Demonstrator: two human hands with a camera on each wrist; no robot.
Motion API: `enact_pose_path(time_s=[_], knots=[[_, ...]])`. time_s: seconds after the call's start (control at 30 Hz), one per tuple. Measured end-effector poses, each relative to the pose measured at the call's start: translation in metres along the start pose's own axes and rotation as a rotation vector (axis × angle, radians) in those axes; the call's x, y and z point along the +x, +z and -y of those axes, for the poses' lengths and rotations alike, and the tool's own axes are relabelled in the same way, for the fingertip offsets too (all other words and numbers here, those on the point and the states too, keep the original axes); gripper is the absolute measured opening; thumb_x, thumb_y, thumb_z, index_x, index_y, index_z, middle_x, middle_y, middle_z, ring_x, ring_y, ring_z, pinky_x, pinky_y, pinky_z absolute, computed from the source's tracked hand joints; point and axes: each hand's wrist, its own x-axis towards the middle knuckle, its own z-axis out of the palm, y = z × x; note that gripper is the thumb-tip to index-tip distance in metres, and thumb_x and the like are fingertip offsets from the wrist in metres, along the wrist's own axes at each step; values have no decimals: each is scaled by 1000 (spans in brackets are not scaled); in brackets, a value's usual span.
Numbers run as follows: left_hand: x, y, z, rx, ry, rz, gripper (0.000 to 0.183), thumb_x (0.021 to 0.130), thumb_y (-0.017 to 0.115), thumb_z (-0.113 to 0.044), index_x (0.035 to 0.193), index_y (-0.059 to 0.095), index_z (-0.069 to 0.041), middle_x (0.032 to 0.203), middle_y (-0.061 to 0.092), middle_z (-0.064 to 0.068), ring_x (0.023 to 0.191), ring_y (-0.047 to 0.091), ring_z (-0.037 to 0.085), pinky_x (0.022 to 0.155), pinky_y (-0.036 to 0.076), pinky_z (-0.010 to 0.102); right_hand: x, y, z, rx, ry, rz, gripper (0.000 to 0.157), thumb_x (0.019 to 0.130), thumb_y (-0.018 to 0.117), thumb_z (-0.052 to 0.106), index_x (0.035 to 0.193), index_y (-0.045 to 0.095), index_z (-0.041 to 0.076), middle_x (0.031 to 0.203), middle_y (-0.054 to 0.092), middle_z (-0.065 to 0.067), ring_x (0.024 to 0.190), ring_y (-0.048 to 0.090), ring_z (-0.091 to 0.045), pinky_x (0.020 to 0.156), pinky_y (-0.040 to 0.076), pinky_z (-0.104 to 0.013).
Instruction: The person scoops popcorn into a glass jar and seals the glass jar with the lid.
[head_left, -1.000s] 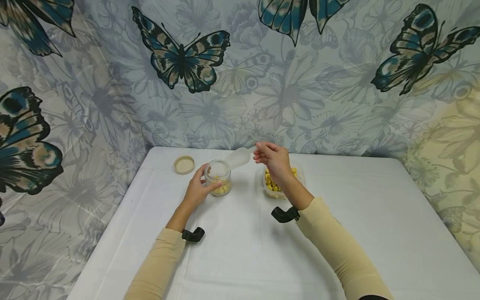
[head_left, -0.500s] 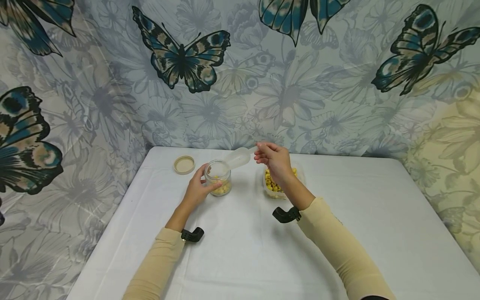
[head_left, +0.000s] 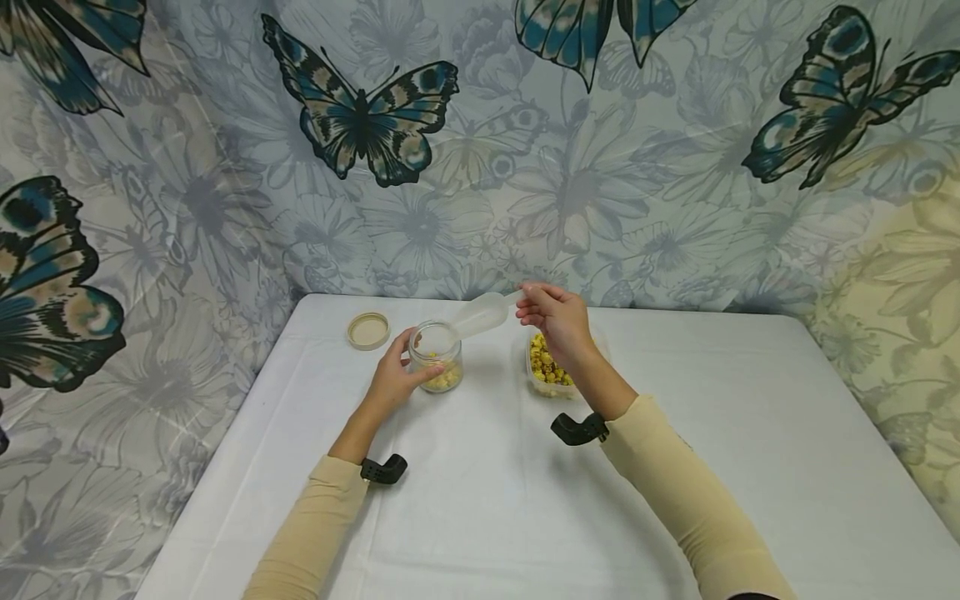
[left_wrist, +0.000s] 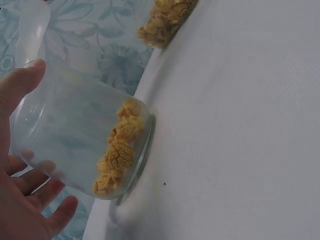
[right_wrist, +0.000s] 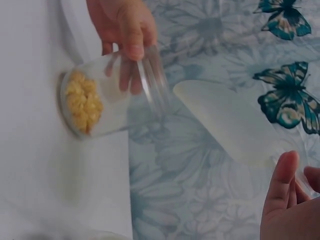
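A clear glass jar (head_left: 437,358) stands on the white table with a low layer of popcorn (left_wrist: 120,150) at its bottom. My left hand (head_left: 395,377) grips the jar, thumb on one side and fingers round the other. Between thumb and fingers, my right hand (head_left: 553,321) pinches the handle of a translucent white scoop (right_wrist: 225,120). Its wide end tilts down toward the jar's mouth, close by the rim. No popcorn shows in the scoop. Partly behind my right hand and forearm sits a clear plastic container (head_left: 534,385) of yellow popcorn (head_left: 546,363).
A round lid (head_left: 368,331) with a gold rim lies on the table (head_left: 465,500) left of the jar, near the back edge. Fabric (head_left: 480,208) printed with butterflies and flowers hangs right behind the table and along its sides.
My right hand has shifted slightly to the right with the scoop, drawing its end a little away from the jar. The left hand and jar stay in place.
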Motion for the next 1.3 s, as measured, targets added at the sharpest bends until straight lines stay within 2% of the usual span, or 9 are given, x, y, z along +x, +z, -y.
enact_pose_path(time_s=[0.13, 0.3, 0.67, 0.93, 1.3], knots=[[0, -1, -3, -12, -3, 11, 87, 82, 79, -27, 151, 29, -7, 150, 41, 14, 140, 39, 30, 115, 35, 50, 0, -3, 0, -1, 2, -11, 17, 98, 59, 15, 106, 67, 2, 73, 68, 0, 61, 66, -9, 59, 56, -18], [0, -1, -5, -33, -9, 22, 88, 82, 78, -25, 151, 28, -5, 151, 39, 16, 140, 37, 32, 115, 34, 51, -1, -7, 2, 10, -5, -7, 12, 97, 60, 16, 98, 70, 9, 73, 68, 0, 62, 66, -10, 59, 56, -18], [0, -1, -6, -67, -4, 17, 89, 82, 78, -21, 151, 26, -2, 151, 38, 19, 141, 36, 32, 116, 33, 51, -1, -13, 11, 39, -1, -21, 12, 97, 60, 15, 96, 70, 9, 72, 68, 0, 61, 65, -10, 58, 56, -18], [1, 0, -8, -50, -35, 8, 92, 80, 80, -23, 152, 25, -2, 155, 31, 19, 144, 30, 35, 119, 27, 50, -3, -20, 17, 69, -16, -4, 13, 98, 59, 15, 98, 70, 7, 72, 68, -1, 61, 65, -10, 59, 55, -18], [2, -1, -19, -36, -31, -28, 90, 81, 79, -28, 152, 28, -9, 159, 26, 14, 146, 23, 42, 119, 25, 56, -3, -31, 24, 117, -36, -10, 14, 96, 62, 15, 99, 70, 4, 70, 69, -2, 60, 66, -11, 57, 55, -18]])
